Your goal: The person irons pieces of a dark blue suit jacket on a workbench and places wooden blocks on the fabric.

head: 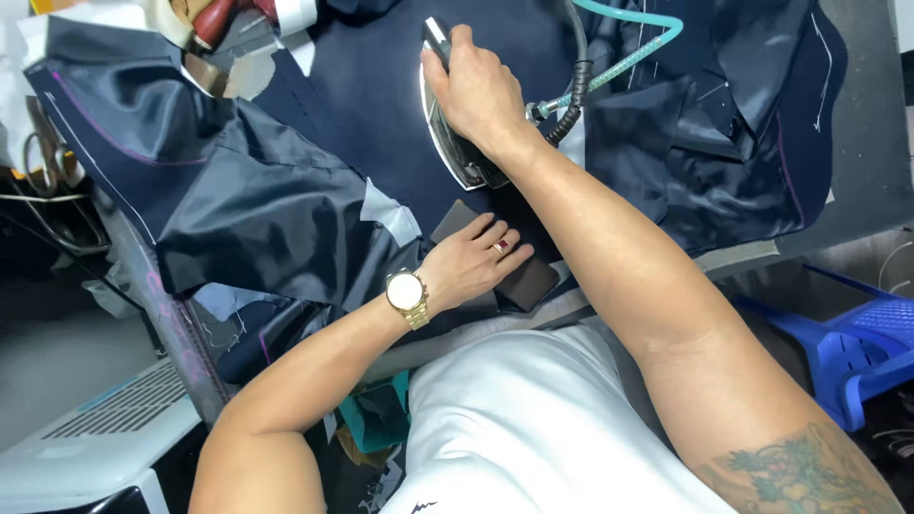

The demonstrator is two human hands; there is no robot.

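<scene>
My right hand (476, 90) grips the handle of a steam iron (447, 143) that stands on dark navy cloth (371, 105), a jacket piece with chalk lines and shiny lining (257, 200). A coiled black cable and a teal hose (628, 43) run from the iron's back end. My left hand (471, 259), with a gold watch and a red ring, lies flat on a dark brown rectangular pad (533, 284) at the near edge of the cloth, fingers spread and holding nothing.
A grey pressing table (857, 205) bears the cloth. A blue plastic stool (847, 347) stands at the right. A white machine (95, 428) sits at the lower left. Tape rolls and small tools (214, 29) lie at the far edge.
</scene>
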